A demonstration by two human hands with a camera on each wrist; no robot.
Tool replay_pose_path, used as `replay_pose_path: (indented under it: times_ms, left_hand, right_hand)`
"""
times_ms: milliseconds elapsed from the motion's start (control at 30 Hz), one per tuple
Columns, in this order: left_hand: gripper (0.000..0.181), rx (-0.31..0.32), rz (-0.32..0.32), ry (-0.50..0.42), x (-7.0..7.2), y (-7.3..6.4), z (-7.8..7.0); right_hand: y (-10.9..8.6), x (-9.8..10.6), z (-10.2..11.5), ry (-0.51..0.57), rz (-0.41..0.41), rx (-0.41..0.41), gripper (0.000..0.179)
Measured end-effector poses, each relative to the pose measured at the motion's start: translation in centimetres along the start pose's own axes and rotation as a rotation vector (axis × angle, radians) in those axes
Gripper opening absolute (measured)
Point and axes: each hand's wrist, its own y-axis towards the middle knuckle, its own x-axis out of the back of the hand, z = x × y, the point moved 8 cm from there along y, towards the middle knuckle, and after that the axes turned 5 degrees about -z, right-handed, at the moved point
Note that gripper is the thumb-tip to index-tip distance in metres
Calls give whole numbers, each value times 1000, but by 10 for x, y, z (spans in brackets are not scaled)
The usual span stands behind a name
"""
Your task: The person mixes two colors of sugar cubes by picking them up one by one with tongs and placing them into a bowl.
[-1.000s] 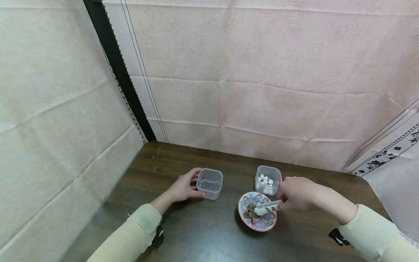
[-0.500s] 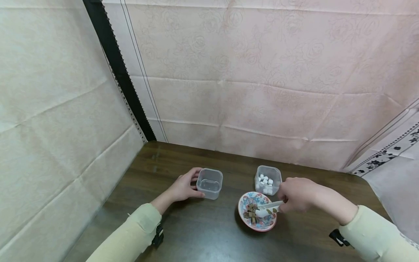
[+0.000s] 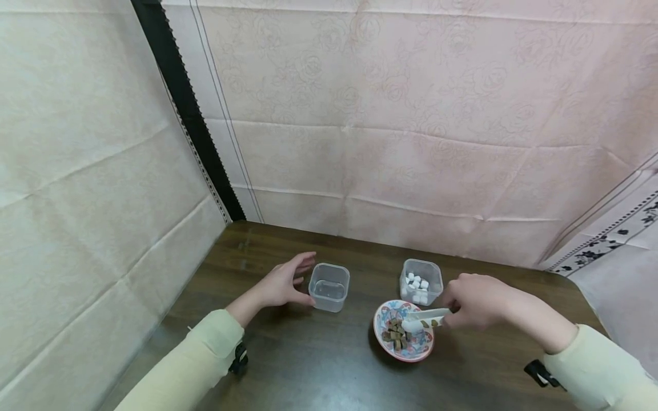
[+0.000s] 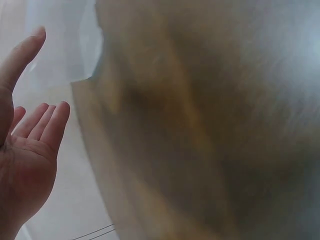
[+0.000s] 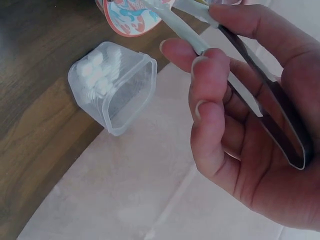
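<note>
My left hand is just left of a clear plastic container, thumb and fingers spread. In the left wrist view the fingers stay apart, with the container's pale wall beyond them. In my right hand is a pair of tongs with white patterned tips and a dark metal bend, which the right wrist view shows lying along the palm. The tips overlap a round patterned bowl with a red rim. Several brown cubes lie inside it, left of the tips.
Behind the bowl stands a second clear container with several small white cubes in it. All this is on a dark wooden table. Pale cloth hangs along the back and sides.
My left hand has come off the clear container and drawn slightly left, fingers spreading. My right hand has shifted a little right, and the tongs' tips have moved right, away from the brown cubes.
</note>
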Motion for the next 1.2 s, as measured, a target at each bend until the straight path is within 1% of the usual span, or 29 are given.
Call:
replay_pose_path:
  times_ms: [67, 200, 300, 400, 600, 700, 833, 900, 1033, 1200]
  left_hand:
    - [105, -17, -4, 16, 7, 1, -8]
    - [105, -33, -9, 55, 16, 8, -24]
    - [104, -52, -7, 73, 15, 17, -38]
    - [104, -74, 6, 80, 9, 27, -52]
    - [104, -124, 61, 90, -14, 50, -77]
    - [102, -134, 83, 129, -26, 63, -86]
    - [103, -133, 110, 202, -43, 83, -92]
    - [103, -134, 135, 230, -52, 92, -95]
    - [100, -152, 192, 275, -74, 107, -102]
    - [97, -182, 254, 353, -101, 123, -109]
  right_hand:
    - [-2, 5, -1, 9, -28, 14, 26]
    - [-6, 12, -6, 25, -52, -17, 26]
    - [-10, 17, -12, 14, -62, -62, 27]
    - [-13, 22, -16, -3, -75, -91, 26]
    - [-16, 32, -23, -34, -115, -101, 26]
    - [-17, 35, -27, -34, -121, -109, 27]
    - [-18, 39, -33, -43, -136, -115, 28]
    - [-18, 41, -37, -38, -135, -128, 27]
    - [-21, 41, -42, 0, -115, -165, 29]
    - [-25, 38, -50, 38, -98, -203, 25]
